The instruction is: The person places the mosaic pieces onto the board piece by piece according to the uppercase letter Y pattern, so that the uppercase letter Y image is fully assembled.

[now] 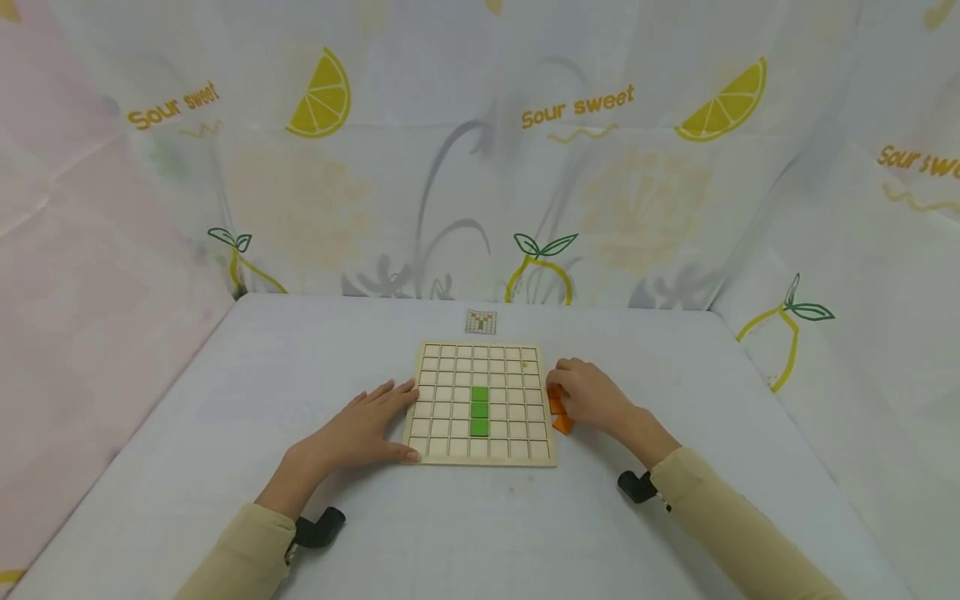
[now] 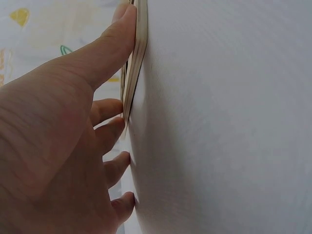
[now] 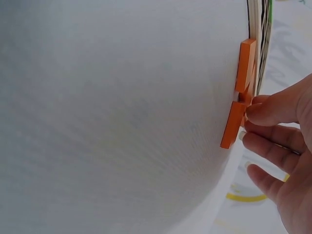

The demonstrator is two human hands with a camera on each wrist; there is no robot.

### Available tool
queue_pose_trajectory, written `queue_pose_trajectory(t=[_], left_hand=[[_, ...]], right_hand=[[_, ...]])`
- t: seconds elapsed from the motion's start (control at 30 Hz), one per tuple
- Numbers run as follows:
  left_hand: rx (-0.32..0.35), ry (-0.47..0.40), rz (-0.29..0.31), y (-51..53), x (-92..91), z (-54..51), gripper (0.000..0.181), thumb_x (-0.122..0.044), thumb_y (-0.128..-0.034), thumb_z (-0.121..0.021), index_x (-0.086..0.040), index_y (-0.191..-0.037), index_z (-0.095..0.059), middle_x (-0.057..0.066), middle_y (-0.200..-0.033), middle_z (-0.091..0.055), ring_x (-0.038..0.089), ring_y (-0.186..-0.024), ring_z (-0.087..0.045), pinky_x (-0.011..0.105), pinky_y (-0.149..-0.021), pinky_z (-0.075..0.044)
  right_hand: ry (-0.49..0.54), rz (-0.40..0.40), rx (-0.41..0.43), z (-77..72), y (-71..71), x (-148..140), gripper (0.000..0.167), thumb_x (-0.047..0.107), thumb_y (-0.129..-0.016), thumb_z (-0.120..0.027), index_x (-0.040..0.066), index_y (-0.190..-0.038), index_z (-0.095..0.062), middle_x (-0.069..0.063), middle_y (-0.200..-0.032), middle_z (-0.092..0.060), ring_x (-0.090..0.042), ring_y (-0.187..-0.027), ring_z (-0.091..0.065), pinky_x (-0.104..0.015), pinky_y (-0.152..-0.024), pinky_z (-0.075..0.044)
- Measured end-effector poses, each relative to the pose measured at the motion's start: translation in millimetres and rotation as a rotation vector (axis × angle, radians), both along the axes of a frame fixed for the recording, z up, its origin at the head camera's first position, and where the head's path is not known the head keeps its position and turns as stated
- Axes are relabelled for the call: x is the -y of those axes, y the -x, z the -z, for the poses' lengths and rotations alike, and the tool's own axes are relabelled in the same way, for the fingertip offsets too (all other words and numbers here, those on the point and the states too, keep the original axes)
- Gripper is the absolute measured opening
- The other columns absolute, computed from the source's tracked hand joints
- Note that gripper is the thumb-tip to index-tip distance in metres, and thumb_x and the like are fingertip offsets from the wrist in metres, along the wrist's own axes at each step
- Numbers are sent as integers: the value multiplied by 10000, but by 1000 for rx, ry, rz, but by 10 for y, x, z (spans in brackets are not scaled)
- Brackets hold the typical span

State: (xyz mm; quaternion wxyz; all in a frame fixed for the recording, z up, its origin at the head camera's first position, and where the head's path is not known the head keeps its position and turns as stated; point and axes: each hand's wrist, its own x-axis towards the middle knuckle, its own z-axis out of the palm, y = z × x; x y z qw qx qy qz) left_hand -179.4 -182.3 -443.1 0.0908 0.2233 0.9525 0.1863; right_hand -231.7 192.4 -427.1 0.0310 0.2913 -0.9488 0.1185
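Observation:
A square wooden grid board (image 1: 442, 458) lies flat on the table, with a column of three green tiles (image 1: 479, 410) in its middle. My left hand (image 1: 360, 429) rests at the board's left edge, fingers spread. Its thumb lies on the rim near the front corner, as the left wrist view also shows. Beyond the right edge, my right hand (image 1: 592, 396) is at several orange tiles (image 1: 563, 424), some partly hidden by it. Its thumb (image 3: 261, 113) and bent fingers touch the orange tiles (image 3: 234, 124); whether they pinch one is hidden.
Behind the board lies a small pattern card (image 1: 481, 322) showing a gridded design. A white cloth covers the table (image 1: 480, 533). A printed curtain (image 1: 420, 167) with lemons hangs round the back and sides. Each wrist carries a black camera mount (image 1: 321, 528).

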Motion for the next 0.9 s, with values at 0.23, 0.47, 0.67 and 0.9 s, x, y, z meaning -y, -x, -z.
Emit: queue_pose_trajectory(t=[0.23,0.47,0.67,0.9], left_hand=[[4,-14,5,-17,-8,-41,990,-617,-771,-745,-129,-1544,-363,48,-1648,-282,393,-1522,-224,665,-1194,-193],[26,-9,-5,-15,2,-14,999,-628,-772,-738,-140,-1551,-349,43,-1654,-267,379,-1531,-205,648,-1208,-180],[29,-4,-8,-8,10,3,1011,-656,-769,-722,-148,-1555,-342,29,-1658,-257,372,-1536,-193,645,-1212,-172],[27,-3,-13,1,6,-3,1021,-666,-762,-720,-148,-1555,-342,30,-1656,-260,374,-1534,-197,654,-1206,-176]], right_hand=[[5,-14,-11,29,23,-12,208,-71,-840,-620,81,-939,-723,-20,-867,-631,-148,-782,-519,-312,-744,-519],[23,-42,-43,46,10,-10,187,-57,-810,-649,86,-909,-717,-6,-842,-618,-137,-752,-512,-293,-708,-508],[1,-48,-64,53,28,-10,190,-41,-786,-661,98,-908,-706,6,-818,-592,-133,-728,-486,-281,-680,-474],[-41,-35,-45,62,79,-2,186,5,-772,-697,110,-925,-681,12,-804,-563,-136,-716,-463,-270,-662,-436]])
